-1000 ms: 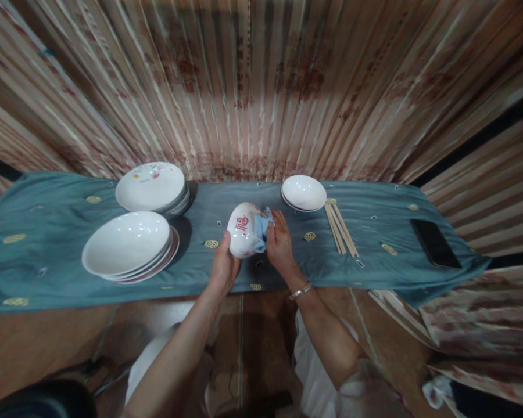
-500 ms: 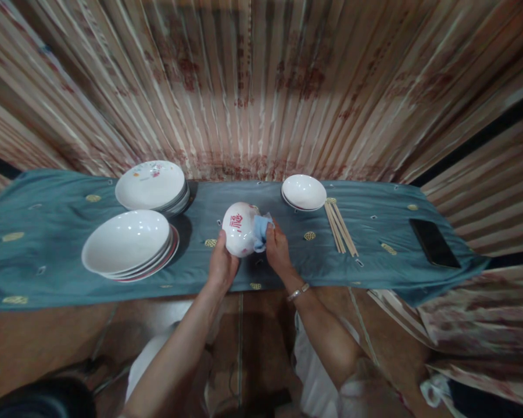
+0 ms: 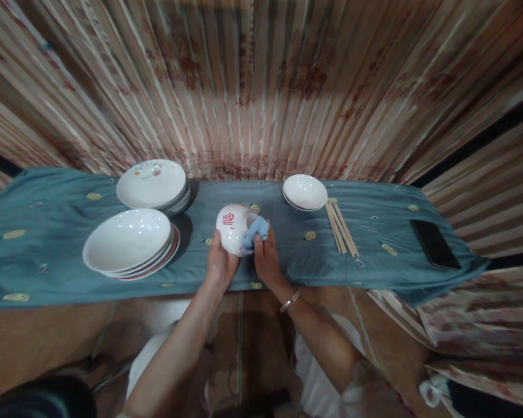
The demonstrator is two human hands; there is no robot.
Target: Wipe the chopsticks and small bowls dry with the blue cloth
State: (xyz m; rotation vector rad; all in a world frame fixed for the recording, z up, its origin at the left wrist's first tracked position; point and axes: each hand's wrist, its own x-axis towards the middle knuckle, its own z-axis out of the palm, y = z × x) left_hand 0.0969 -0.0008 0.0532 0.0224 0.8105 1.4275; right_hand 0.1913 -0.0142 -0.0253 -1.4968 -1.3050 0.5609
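We note the left hand [image 3: 220, 264] clasped around a white bowl [image 3: 230, 228] with red marking, held above the teal cloth [image 3: 47, 244]. Just right of that grip, the right hand [image 3: 267, 261] presses a blue rag [image 3: 256, 230] against the bowl.

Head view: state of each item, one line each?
Bowl: tilted, held in left hand.
Cloth: bunched, pressed to the bowl by right hand.
Deep plates: stacked, upright.
Flat plates: stacked.
Small bowls: stacked, upright.
Chopsticks: lying bundled.
Phone: flat, screen dark.
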